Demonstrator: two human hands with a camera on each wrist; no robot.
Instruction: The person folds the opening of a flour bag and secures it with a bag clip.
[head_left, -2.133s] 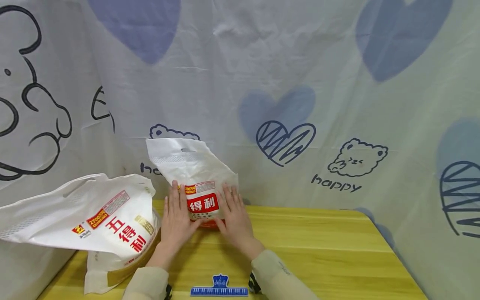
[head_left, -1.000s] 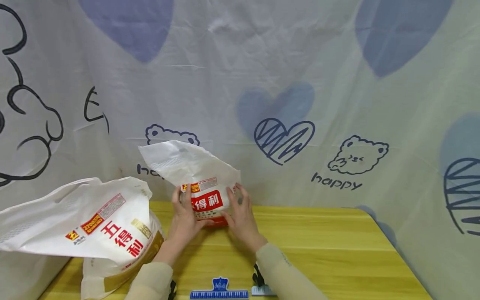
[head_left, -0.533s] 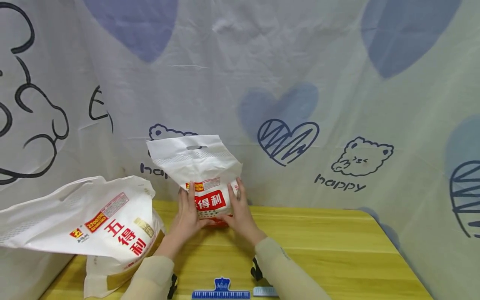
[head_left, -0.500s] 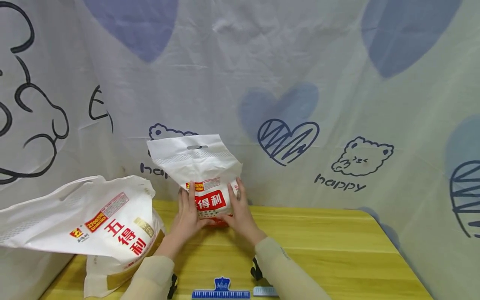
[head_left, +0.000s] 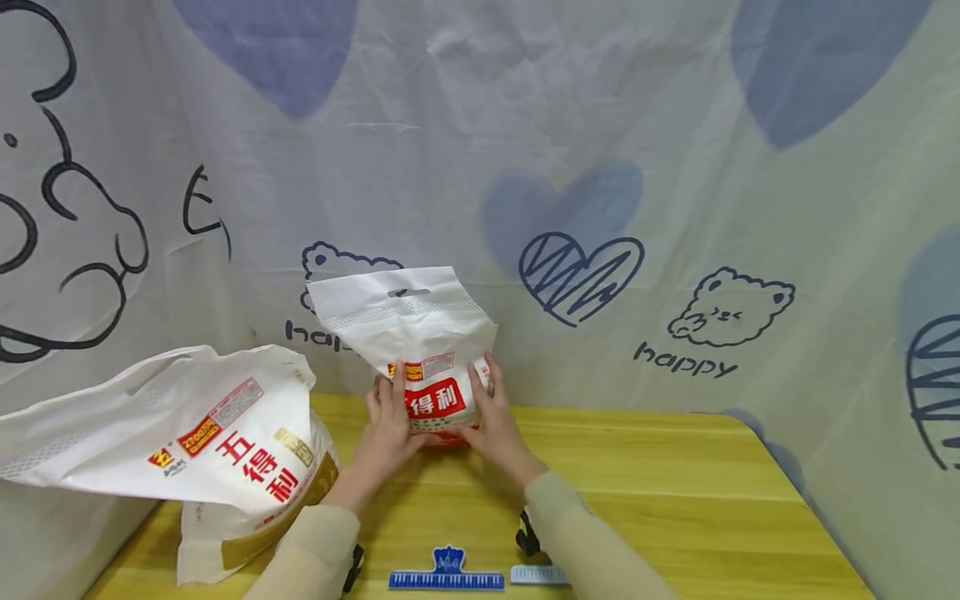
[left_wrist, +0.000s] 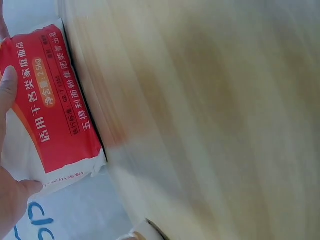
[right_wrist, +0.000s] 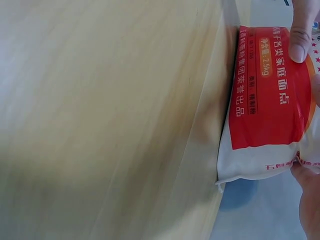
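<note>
A white flour bag (head_left: 408, 325) with a red label stands upright at the table's back edge, its flat top with the handle slot rising against the backdrop. My left hand (head_left: 390, 429) grips its left side and my right hand (head_left: 497, 423) its right side, thumbs on the lower front. In the left wrist view, the red lower front of the flour bag (left_wrist: 55, 107) reads 2.5kg, and a thumb lies against it. The right wrist view shows the same bag (right_wrist: 262, 105) with its bottom on the table and fingers round its side.
A larger white flour bag (head_left: 225, 467) leans at the left, its top flopped leftward. Near the front of the wooden table (head_left: 660, 483) lie a blue piano-key clip (head_left: 447, 578) and a pale blue one (head_left: 537, 575), partly behind the right sleeve. A patterned cloth (head_left: 450, 167) hangs behind.
My hands have gone from lying flat on the bag's front to gripping its sides. The bag has shifted slightly right, and its top tilted, then straightened.
</note>
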